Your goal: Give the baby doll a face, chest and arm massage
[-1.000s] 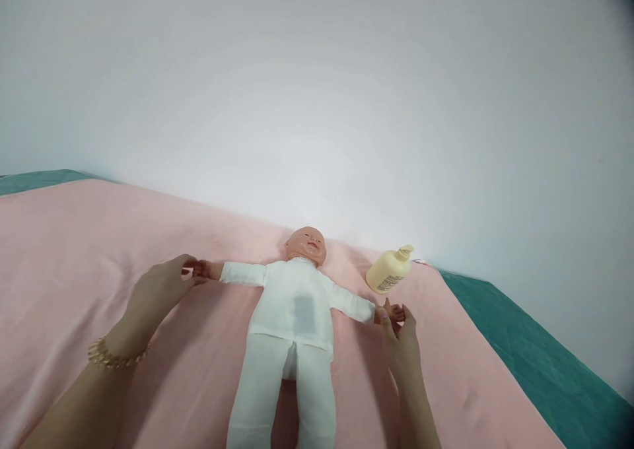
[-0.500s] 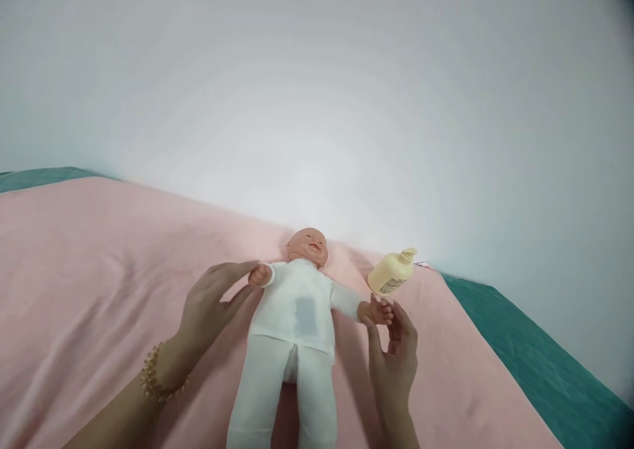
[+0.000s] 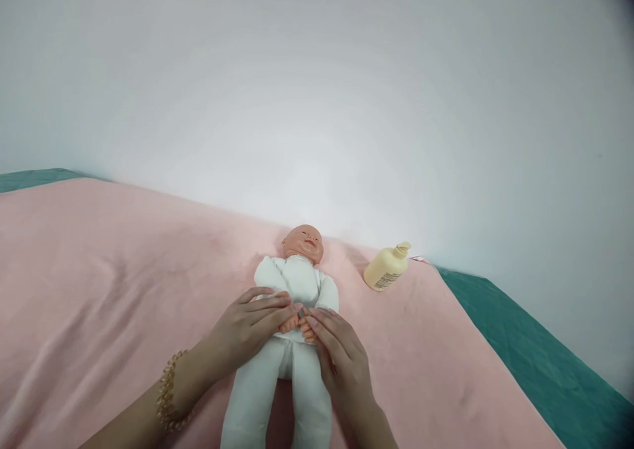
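Observation:
A baby doll [image 3: 302, 280] in a white top and white trousers lies on its back on a pink blanket [image 3: 163, 251]. Both of the doll's arms are folded inward, so its hands meet over its belly. My left hand [image 3: 247, 327] is closed around the doll's hand on the left, its fingers lying over the wrist and sleeve. Around the doll's other hand, my right hand [image 3: 344, 353] is closed with the fingertips on top. The grey patch on the doll's top is mostly covered by the hands.
A pale yellow pump bottle [image 3: 386, 269] stands on the blanket, right of the doll's head. Green cloth [image 3: 520, 330] shows beyond the blanket at the right and far left. A white wall [image 3: 317, 105] rises behind. Creases run through the blanket on the left.
My hands have moved inward from either side, bringing the doll's spread arms together over its belly. The bottle has stayed in place on the blanket.

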A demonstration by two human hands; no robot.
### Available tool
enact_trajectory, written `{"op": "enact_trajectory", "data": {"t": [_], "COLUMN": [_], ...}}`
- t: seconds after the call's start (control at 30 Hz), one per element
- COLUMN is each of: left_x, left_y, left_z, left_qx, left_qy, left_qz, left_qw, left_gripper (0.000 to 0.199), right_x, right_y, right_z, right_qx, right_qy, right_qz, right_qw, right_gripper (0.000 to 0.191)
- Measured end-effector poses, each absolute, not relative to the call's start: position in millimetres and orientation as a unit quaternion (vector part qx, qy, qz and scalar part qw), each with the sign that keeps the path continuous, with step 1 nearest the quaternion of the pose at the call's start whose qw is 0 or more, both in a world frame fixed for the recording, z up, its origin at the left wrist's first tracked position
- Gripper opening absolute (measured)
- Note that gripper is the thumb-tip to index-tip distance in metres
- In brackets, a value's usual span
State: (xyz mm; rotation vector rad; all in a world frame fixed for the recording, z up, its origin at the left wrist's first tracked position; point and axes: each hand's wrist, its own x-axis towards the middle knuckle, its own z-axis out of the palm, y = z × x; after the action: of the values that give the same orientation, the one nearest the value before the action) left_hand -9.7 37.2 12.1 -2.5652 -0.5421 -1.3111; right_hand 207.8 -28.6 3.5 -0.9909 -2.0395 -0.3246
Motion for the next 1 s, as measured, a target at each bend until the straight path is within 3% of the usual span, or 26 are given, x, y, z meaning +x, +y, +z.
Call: {"op": "enact_trajectory", "data": {"t": [0.53,0.8,1.0], "left_x": [-10.0,-16.9,-28.7], "left_y": [35.8,39.7,38.6], "left_z": [12.9,14.6,13.8], "left_qx": [-0.875,-0.808,-0.649], "left_qy": [-0.169,-0.234,-0.448], "left_qz": [-0.440,-0.537,-0.609], "left_qw": [0.107,0.057,-0.081], "left_gripper": [0.025,0.027,0.023], "right_x": [208.6,228.0,254.2], "right_y": [-27.6,-24.9,-23.7], "right_z": [6.1,-1.0,3.3], "right_qx": [-0.405,-0.515,-0.659], "right_qy": [-0.818,-0.687,-0.501], "right_qz": [-0.144,-0.152,-0.052], "right_qw": [0.382,0.489,0.559], "right_gripper": [0.039,0.032,0.041]}}
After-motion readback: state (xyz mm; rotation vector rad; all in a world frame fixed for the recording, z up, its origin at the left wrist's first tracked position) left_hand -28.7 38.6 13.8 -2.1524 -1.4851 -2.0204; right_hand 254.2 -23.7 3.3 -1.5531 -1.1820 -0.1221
